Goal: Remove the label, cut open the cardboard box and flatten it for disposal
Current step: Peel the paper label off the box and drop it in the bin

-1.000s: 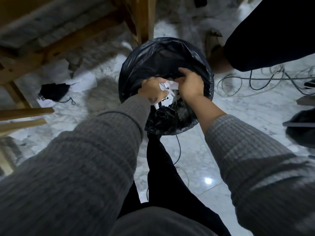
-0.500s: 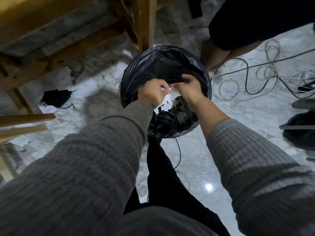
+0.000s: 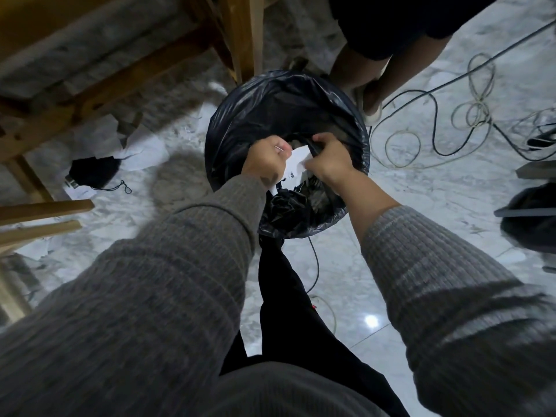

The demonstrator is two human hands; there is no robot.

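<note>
A white paper label (image 3: 296, 165) with black print is stretched between both hands over the mouth of a bin lined with a black plastic bag (image 3: 240, 115). My left hand (image 3: 266, 159) pinches the label's left edge. My right hand (image 3: 328, 156) grips its right edge, close beside the left hand. Both hands hover just above the near rim of the bin. The cardboard box is not in view.
Wooden table legs (image 3: 243, 34) stand behind the bin. A second person's legs (image 3: 370, 82) stand at the back right. Loose cables (image 3: 433, 121) lie on the marble floor to the right. Paper scraps (image 3: 141, 152) and a black cloth (image 3: 91, 173) lie on the left.
The label was crumpled between the hands a second ago; now it is pulled out flatter. The view has shifted, so the bin sits lower in the frame.
</note>
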